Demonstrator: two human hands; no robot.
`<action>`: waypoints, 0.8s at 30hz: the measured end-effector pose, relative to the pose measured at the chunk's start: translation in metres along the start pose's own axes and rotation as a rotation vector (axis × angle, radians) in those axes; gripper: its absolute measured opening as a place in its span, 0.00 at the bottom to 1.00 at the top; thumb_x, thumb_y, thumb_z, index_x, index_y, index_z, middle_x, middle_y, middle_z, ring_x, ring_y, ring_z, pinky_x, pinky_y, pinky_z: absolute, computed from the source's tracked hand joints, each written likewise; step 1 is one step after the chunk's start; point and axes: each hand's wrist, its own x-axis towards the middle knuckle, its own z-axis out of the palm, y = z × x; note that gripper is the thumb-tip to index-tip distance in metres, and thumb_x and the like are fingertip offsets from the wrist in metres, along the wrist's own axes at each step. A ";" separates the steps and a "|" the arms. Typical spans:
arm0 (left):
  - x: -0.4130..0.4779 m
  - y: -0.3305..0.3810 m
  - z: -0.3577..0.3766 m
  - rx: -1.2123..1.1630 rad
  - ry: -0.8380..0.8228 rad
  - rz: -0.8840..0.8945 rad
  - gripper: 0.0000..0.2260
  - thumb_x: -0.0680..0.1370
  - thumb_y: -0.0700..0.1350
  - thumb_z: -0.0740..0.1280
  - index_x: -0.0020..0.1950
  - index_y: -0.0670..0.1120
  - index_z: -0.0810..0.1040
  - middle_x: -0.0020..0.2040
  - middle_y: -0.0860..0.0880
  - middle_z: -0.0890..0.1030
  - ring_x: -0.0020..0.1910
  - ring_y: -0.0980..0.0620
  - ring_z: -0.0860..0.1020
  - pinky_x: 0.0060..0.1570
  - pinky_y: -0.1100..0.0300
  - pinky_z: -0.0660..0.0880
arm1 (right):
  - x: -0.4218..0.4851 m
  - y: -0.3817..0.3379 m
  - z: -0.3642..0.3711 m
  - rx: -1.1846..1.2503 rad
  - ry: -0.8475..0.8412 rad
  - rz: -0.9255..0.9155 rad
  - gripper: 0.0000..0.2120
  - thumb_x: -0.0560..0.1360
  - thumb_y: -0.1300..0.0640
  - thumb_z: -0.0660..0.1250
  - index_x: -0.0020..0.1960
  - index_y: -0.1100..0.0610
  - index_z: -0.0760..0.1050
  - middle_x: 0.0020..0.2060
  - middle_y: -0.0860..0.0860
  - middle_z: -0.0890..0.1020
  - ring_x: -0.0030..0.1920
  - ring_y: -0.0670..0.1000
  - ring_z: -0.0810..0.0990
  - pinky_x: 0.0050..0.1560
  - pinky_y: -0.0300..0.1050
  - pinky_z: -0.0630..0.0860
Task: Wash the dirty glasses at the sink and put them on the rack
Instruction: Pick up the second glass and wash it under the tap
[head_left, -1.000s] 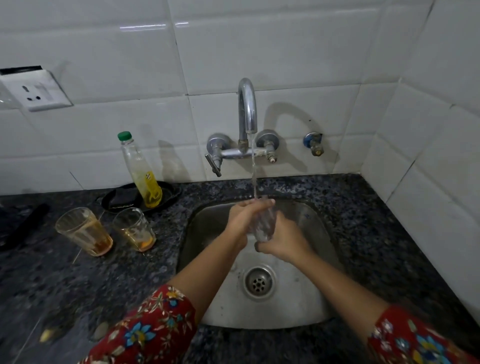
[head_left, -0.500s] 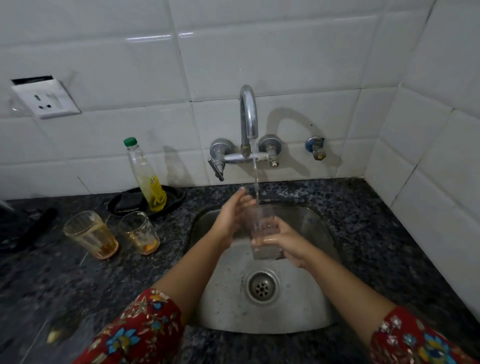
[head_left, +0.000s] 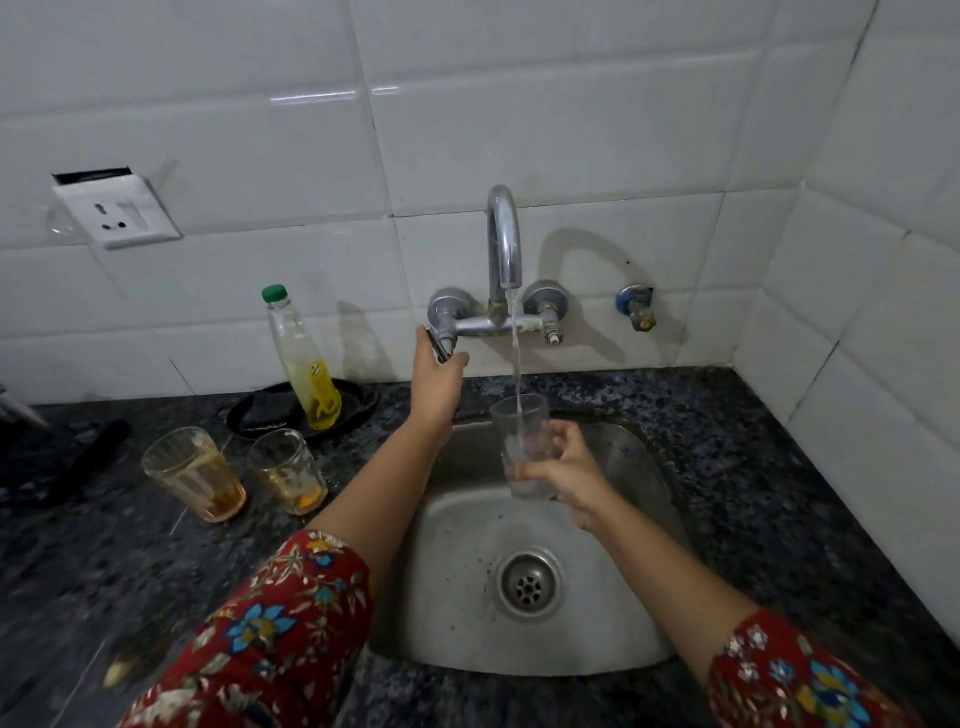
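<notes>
Water falls in a thin stream from the curved tap spout into a clear glass held upright over the steel sink. The right hand grips the glass, its fingers wrapped round the lower half and the thumb across the near side; the rim stands above the fingers and the base shows just below them. The left hand reaches up to the wall, its fingers closed around the dark lever handle of the left tap valve. Well to the left of the left fingers, on the dark speckled tabletop, stand two dirty glasses side by side: the larger glass with amber residue, and just to its right a smaller glass with an orange trace at the bottom. Behind them a green-capped bottle of yellow liquid stands on a black dish. The drain lies below and nearer than the right fingers. A white wall socket sits at upper left.
</notes>
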 end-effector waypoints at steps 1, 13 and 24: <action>-0.001 0.001 0.001 0.001 -0.001 0.000 0.32 0.81 0.40 0.61 0.80 0.50 0.47 0.80 0.50 0.52 0.78 0.47 0.55 0.75 0.49 0.57 | -0.001 0.001 0.002 -0.026 -0.027 -0.002 0.33 0.60 0.66 0.79 0.58 0.52 0.66 0.56 0.50 0.78 0.56 0.51 0.77 0.45 0.47 0.75; -0.008 -0.007 -0.002 0.230 -0.098 0.162 0.27 0.82 0.40 0.56 0.80 0.49 0.51 0.79 0.51 0.57 0.76 0.53 0.58 0.71 0.62 0.55 | -0.010 0.019 -0.005 0.094 -0.060 0.091 0.25 0.64 0.66 0.75 0.57 0.53 0.70 0.55 0.50 0.78 0.55 0.55 0.77 0.52 0.59 0.76; -0.103 -0.093 -0.016 0.324 -0.119 -0.024 0.21 0.82 0.45 0.62 0.74 0.46 0.66 0.72 0.46 0.69 0.67 0.53 0.70 0.65 0.61 0.65 | -0.024 0.017 -0.048 -0.004 0.071 0.010 0.32 0.57 0.63 0.82 0.53 0.48 0.68 0.61 0.53 0.74 0.52 0.54 0.78 0.39 0.44 0.77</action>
